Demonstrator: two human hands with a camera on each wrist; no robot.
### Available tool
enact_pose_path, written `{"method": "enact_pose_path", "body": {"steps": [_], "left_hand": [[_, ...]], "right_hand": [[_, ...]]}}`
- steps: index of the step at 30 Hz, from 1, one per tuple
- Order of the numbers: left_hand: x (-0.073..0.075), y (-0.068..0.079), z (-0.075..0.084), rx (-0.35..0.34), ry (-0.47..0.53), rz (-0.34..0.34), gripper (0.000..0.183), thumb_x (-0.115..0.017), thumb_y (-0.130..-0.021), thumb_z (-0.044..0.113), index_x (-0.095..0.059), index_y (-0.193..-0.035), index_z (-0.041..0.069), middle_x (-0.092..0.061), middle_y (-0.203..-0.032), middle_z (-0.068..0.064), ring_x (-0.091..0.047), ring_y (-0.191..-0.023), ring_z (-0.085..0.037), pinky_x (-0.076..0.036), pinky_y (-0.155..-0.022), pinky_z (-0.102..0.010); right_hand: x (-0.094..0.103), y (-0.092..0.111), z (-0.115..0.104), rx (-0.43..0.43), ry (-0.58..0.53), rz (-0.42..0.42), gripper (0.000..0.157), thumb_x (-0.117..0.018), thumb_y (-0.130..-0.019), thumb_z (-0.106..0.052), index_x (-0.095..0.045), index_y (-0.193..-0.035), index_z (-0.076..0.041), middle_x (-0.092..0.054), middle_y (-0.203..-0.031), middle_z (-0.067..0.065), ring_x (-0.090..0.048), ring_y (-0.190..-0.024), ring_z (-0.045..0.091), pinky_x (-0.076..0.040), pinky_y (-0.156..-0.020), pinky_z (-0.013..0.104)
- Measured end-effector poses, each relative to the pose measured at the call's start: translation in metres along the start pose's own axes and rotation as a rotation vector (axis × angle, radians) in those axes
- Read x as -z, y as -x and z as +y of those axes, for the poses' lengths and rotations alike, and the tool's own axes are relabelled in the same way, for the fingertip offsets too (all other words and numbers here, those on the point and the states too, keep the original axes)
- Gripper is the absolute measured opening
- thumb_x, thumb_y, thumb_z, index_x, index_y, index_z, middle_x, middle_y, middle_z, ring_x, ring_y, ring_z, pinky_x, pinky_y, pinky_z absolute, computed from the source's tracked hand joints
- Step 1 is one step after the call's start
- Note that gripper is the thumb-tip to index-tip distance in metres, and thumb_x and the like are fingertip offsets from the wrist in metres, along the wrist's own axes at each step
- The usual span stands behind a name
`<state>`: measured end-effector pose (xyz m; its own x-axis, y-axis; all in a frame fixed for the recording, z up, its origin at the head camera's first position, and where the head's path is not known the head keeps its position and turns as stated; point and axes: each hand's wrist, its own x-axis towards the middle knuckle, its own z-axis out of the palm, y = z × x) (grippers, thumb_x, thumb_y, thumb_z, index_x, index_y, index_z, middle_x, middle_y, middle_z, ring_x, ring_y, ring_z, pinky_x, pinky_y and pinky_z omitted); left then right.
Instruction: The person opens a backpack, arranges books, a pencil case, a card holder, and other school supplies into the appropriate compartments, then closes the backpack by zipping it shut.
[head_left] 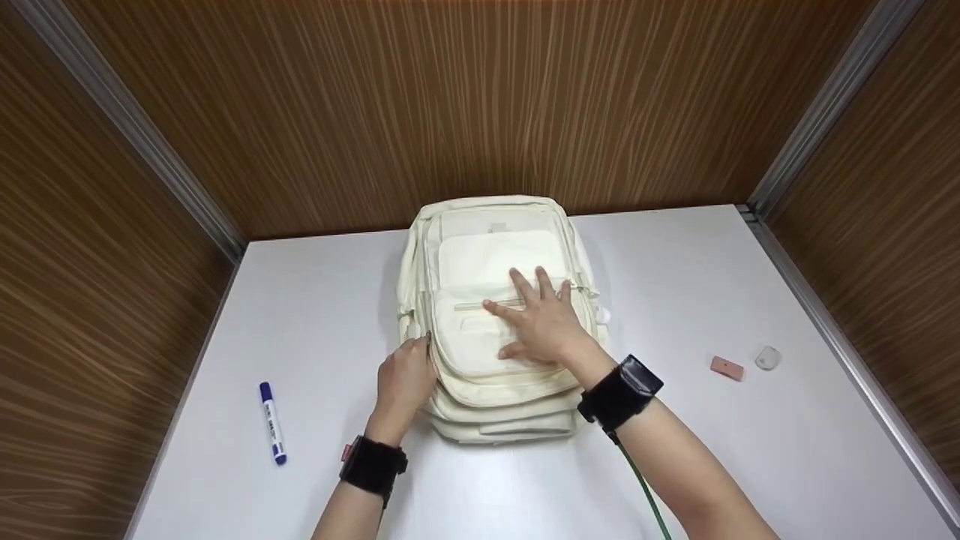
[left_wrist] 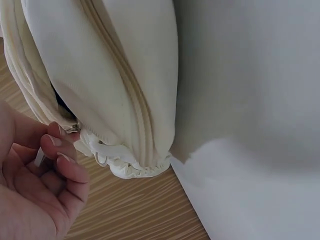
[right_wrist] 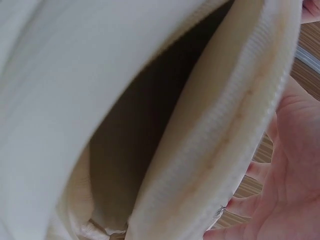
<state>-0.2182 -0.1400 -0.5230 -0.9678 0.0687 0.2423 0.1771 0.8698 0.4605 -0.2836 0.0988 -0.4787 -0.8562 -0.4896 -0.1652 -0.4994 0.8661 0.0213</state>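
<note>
A cream backpack (head_left: 499, 255) lies front side up on the white table, its top toward the wooden back wall. At its left side my left hand (head_left: 406, 379) pinches a zipper pull (left_wrist: 74, 128); in the left wrist view the thumb and fingers are curled at it. My right hand (head_left: 546, 324) rests on the front pocket with fingers spread. In the right wrist view a compartment gapes, its inside (right_wrist: 140, 120) dark, with the right hand's fingers along the outer edge of the panel.
To the left lies a white marker with blue ends (head_left: 272, 424). A small pink block (head_left: 727, 368) and a small whitish translucent piece (head_left: 767, 358) lie on the right. Wood-patterned walls (head_left: 487, 105) enclose the back and sides of the table (head_left: 322, 300).
</note>
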Motion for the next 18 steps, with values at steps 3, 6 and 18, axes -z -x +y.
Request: {"method": "enact_pose_path", "body": {"steps": [3,6,18], "left_hand": [[0.001,0.008,-0.001,-0.039,0.002,-0.002,0.019,-0.063,-0.092,0.005,-0.069,-0.107,-0.005,-0.067,-0.086,-0.015,-0.068,-0.073,-0.032,-0.053,-0.058,-0.044],[0.002,0.012,-0.001,-0.06,0.0,0.007,0.016,-0.063,-0.092,0.003,-0.069,-0.104,-0.005,-0.068,-0.09,-0.015,-0.069,-0.075,-0.032,-0.054,-0.06,-0.044],[0.024,0.021,0.012,-0.055,0.027,-0.237,0.02,-0.062,-0.086,-0.004,-0.075,-0.097,0.005,-0.071,-0.088,-0.011,-0.067,-0.073,-0.028,-0.051,-0.058,-0.042]], "right_hand": [[0.0,0.0,-0.001,0.0,-0.006,0.0,0.088,-0.057,-0.074,-0.078,-0.024,-0.151,-0.049,0.002,-0.163,0.016,-0.001,-0.141,0.055,-0.014,-0.099,0.078],[-0.001,-0.001,0.0,0.001,-0.016,0.0,0.088,-0.057,-0.075,-0.078,-0.024,-0.151,-0.049,0.002,-0.163,0.016,0.0,-0.141,0.055,-0.012,-0.099,0.078],[-0.003,-0.007,0.004,-0.014,0.039,0.004,0.088,-0.052,-0.075,-0.081,-0.019,-0.152,-0.051,0.004,-0.163,0.012,0.0,-0.142,0.053,-0.014,-0.101,0.077]]}}
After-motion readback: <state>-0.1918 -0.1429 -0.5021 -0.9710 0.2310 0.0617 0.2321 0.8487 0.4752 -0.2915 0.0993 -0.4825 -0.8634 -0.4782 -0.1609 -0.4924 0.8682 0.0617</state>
